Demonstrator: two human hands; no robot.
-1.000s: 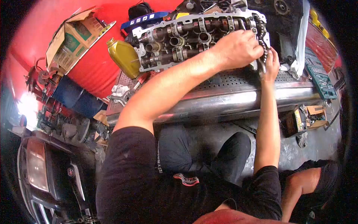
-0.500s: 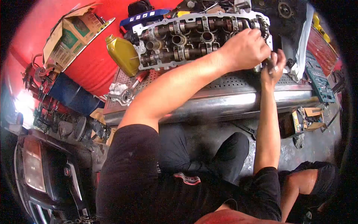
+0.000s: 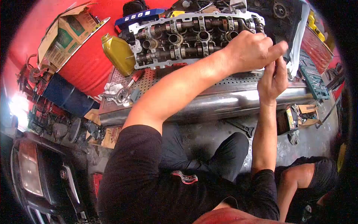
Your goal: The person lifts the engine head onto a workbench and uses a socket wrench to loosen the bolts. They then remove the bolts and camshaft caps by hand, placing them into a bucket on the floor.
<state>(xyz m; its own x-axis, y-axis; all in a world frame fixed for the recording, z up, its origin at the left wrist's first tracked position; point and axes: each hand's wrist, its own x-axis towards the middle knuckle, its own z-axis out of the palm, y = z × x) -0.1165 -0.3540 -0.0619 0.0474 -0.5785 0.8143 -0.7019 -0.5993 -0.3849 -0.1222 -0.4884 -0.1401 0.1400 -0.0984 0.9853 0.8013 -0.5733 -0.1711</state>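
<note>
My left hand (image 3: 250, 51) is closed over the right end of the metal cylinder head (image 3: 182, 53), its fingers pointing right. My right hand (image 3: 273, 80) is just below and to the right, its fingers raised and pressed together against the fingertips of my left hand. What the two hands pinch between them is hidden. The cylinder head lies on a perforated metal bench (image 3: 223, 80), its camshafts and round tubes facing up. A yellow-green oil bottle (image 3: 118, 54) leans at its left end.
A red-handled tool (image 3: 135, 76) and a round metal part (image 3: 121, 95) lie at the bench's left. A green socket case (image 3: 314, 76) is at the right. Another person's bare leg (image 3: 296, 183) shows at lower right. A cardboard box (image 3: 69, 35) stands on a red drum.
My hands have come together at the fingertips, my left hand's fingers now reaching further right over the right hand. The view has shifted slightly.
</note>
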